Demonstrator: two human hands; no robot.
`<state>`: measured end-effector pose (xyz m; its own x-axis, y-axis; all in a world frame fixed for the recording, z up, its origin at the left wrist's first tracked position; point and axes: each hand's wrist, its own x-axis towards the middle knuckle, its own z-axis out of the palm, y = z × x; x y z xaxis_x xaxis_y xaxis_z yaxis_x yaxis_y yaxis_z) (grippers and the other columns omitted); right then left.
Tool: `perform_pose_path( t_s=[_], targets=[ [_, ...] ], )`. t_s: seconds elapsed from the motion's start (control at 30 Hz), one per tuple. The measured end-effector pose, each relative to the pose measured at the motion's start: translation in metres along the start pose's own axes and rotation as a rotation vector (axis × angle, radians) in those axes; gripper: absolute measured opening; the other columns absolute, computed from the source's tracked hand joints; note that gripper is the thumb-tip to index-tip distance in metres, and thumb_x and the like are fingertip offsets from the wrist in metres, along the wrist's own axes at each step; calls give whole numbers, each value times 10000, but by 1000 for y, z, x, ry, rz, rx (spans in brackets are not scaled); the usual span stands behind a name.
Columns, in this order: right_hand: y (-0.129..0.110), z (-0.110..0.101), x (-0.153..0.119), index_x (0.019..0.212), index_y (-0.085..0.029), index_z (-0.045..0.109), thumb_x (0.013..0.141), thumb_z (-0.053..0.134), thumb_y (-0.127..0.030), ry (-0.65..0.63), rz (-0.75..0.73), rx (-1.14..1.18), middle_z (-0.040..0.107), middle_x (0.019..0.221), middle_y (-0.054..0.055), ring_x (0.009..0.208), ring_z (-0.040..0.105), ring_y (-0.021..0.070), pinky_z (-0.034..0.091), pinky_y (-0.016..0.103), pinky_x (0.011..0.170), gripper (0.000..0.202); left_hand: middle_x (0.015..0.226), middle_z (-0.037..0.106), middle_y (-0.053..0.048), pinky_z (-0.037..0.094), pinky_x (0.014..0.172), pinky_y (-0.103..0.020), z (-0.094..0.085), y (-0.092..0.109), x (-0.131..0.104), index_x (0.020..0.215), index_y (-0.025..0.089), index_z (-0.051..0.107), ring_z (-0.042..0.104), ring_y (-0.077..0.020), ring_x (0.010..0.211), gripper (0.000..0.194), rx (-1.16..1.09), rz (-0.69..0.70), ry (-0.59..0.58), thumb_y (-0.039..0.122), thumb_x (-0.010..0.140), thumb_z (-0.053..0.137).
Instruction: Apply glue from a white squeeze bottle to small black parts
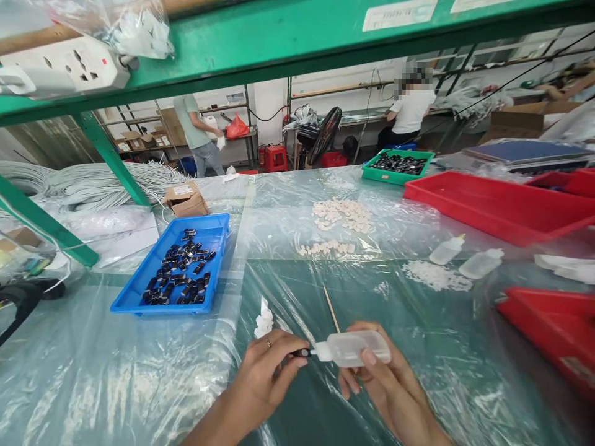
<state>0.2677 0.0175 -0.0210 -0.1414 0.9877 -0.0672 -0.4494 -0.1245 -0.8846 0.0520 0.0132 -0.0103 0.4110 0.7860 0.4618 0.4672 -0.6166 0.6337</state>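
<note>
My left hand (272, 367) pinches a small black part (302, 352) between thumb and fingertips. In my right hand (383, 378) lies a translucent squeeze bottle (356, 348), held on its side, its white nozzle pointing left at the end of the black part. A thin wooden stick (331, 310) slants up from behind the bottle; its lower part is hidden, and whether the right fingers hold it is unclear. Just above my left hand sits a crumpled white tissue (264, 321). Farther left, a blue tray (218, 263) holds many similar black parts (186, 260).
Small pale pieces (341, 215) lie mid-table. Two more bottles (447, 249) stand near white bits (437, 276). Red trays (502, 214) are at the right, a green tray (395, 176) at the back. A green shelf beam (279, 46) crosses above. Two people are beyond the table.
</note>
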Motion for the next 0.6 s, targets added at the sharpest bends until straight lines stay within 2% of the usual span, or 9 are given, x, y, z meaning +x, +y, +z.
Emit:
perform_pose_path(
  t_s=[0.13, 0.23, 0.37, 0.43, 0.53, 0.6],
  targets=[
    [0, -1, -4, 924, -254, 547, 709, 676, -511, -18, -144, -139, 568, 502, -45, 381, 573, 170, 508, 282, 387, 359, 897, 700, 0, 522, 651, -202, -1, 4, 3, 1146, 279, 562, 655, -137, 702, 226, 31, 34, 3, 181, 943, 579],
    [-2, -1, -9, 963, -273, 548, 744, 654, -485, 23, -274, -304, 589, 504, -38, 382, 587, 170, 509, 252, 375, 323, 901, 698, -8, 531, 621, -205, -2, 7, 4, 1164, 269, 544, 643, -131, 673, 244, 37, 56, -5, 165, 946, 583],
    [-6, -1, -15, 973, -290, 568, 731, 658, -470, 128, -510, -611, 635, 618, -16, 403, 610, 158, 513, 210, 367, 315, 941, 703, -9, 555, 650, -216, -3, 10, 4, 1172, 268, 547, 669, -141, 732, 255, 48, 52, -13, 158, 946, 588],
    [-8, -1, -17, 986, -292, 564, 734, 651, -454, 139, -635, -745, 654, 706, 4, 448, 629, 159, 526, 206, 388, 312, 950, 706, -11, 564, 661, -223, -2, 10, 3, 1173, 268, 550, 682, -151, 773, 251, 50, 59, -9, 164, 947, 587],
    [-8, -4, -19, 1040, -286, 535, 746, 644, -392, 59, -758, -833, 646, 772, 17, 476, 622, 153, 527, 212, 406, 331, 927, 708, -6, 570, 648, -228, 0, 8, 2, 1161, 273, 559, 688, -155, 773, 224, 66, 79, 14, 190, 953, 579],
    [-7, -7, -20, 1088, -284, 507, 740, 658, -339, -12, -764, -828, 631, 774, 10, 453, 591, 138, 508, 214, 390, 384, 906, 708, -2, 574, 641, -227, 1, 8, 2, 1153, 270, 570, 692, -152, 758, 207, 79, 101, 36, 210, 955, 579]
  ],
)
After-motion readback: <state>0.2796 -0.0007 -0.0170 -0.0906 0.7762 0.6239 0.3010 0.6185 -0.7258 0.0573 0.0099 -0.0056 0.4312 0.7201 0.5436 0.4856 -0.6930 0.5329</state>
